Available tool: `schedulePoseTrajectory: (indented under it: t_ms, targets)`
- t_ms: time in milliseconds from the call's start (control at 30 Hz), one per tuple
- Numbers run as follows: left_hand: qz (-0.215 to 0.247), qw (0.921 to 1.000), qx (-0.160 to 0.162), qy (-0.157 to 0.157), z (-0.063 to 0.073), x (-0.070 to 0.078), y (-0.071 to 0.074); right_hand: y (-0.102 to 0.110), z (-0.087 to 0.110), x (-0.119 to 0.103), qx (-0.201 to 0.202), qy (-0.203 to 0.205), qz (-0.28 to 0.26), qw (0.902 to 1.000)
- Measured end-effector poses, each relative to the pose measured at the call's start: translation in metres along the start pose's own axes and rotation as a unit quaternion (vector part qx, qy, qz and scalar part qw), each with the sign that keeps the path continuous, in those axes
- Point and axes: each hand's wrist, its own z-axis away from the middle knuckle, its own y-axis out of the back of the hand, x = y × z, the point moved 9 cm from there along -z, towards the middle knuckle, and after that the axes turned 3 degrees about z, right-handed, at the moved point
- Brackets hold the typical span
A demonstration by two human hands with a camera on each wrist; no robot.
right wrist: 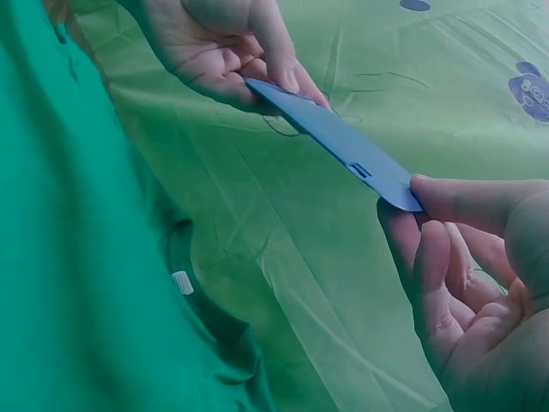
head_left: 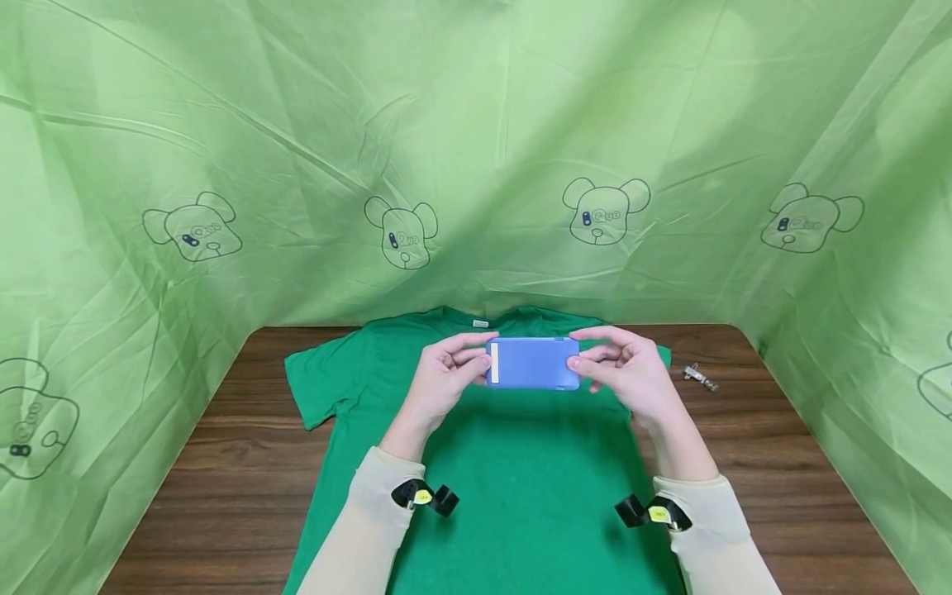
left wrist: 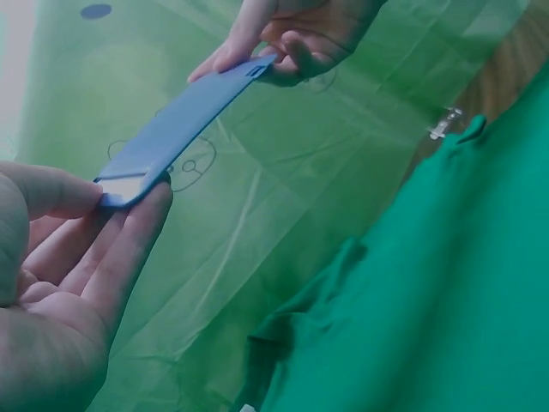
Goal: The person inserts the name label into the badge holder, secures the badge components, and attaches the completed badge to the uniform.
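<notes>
A flat blue card holder [head_left: 533,364] is held up level above the shirt, with a white strip at its left end. My left hand [head_left: 446,376] pinches that left end between thumb and fingers. At the opposite end, my right hand [head_left: 623,372] pinches the holder's edge in the same way. The right wrist view shows a small slot near the right end of the card holder [right wrist: 343,150]. Spread flat beneath both hands is a green T-shirt [head_left: 521,487], its collar toward the back. Its lower end is out of view.
A small clear-and-metal clip [head_left: 700,378] lies on the brown wooden table [head_left: 773,463], right of the shirt's sleeve. Light green cloth [head_left: 476,124] printed with bear heads walls the table at the back and both sides.
</notes>
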Motion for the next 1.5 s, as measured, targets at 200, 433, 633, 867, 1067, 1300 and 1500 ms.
schedulePoseTrajectory:
  t_ms: [200, 433, 633, 867, 1067, 1300, 1500]
  targets:
    - [0.004, 1.0, 0.0, 0.006, 0.0, -0.001, 0.0, -0.001, 0.0, 0.001, 0.01, 0.008, 0.003, 0.9999]
    - [0.019, 0.9998, -0.002, 0.005, 0.0, 0.0, -0.002, 0.001, -0.002, -0.001, 0.037, 0.023, 0.016, 0.9989]
    - [0.023, 0.9997, -0.002, 0.004, 0.0, -0.001, -0.002, 0.0, -0.002, 0.0, 0.051, 0.021, 0.01, 0.9985]
    - [0.024, 0.9997, 0.005, 0.007, 0.001, -0.004, -0.001, -0.005, -0.003, 0.002, 0.029, 0.018, 0.001, 0.9994]
    - [0.03, 0.9995, 0.007, 0.011, 0.002, -0.004, -0.002, -0.008, -0.005, 0.006, 0.019, 0.01, 0.001, 0.9998]
    - [0.028, 0.9995, 0.006, 0.014, 0.002, -0.004, -0.002, -0.01, -0.005, 0.005, 0.013, 0.02, -0.013, 0.9996]
    - [0.026, 0.9996, 0.001, 0.012, 0.002, -0.002, -0.003, -0.011, -0.004, 0.005, 0.007, 0.026, -0.029, 0.9992]
